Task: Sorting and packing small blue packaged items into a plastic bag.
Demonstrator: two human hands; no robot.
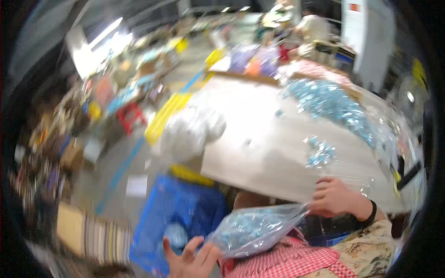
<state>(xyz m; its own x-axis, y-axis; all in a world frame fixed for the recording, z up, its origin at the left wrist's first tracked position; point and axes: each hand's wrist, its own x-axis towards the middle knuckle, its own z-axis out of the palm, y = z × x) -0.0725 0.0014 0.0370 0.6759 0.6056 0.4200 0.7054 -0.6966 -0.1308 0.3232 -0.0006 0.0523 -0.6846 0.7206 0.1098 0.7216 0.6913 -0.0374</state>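
Clear plastic bag (252, 230) of small blue pieces lies between hands, long axis rising near-left to far-right. Right hand (334, 197) pinches bag's far-right end at bench (259, 139) near edge; left hand (190, 259) open, fingers spread, under near-left end.

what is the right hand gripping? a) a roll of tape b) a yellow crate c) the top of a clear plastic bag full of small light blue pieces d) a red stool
c: the right hand pinches the top of the clear plastic bag of small light blue pieces at the edge of the table, while the left hand is open beneath the bag's lower end.
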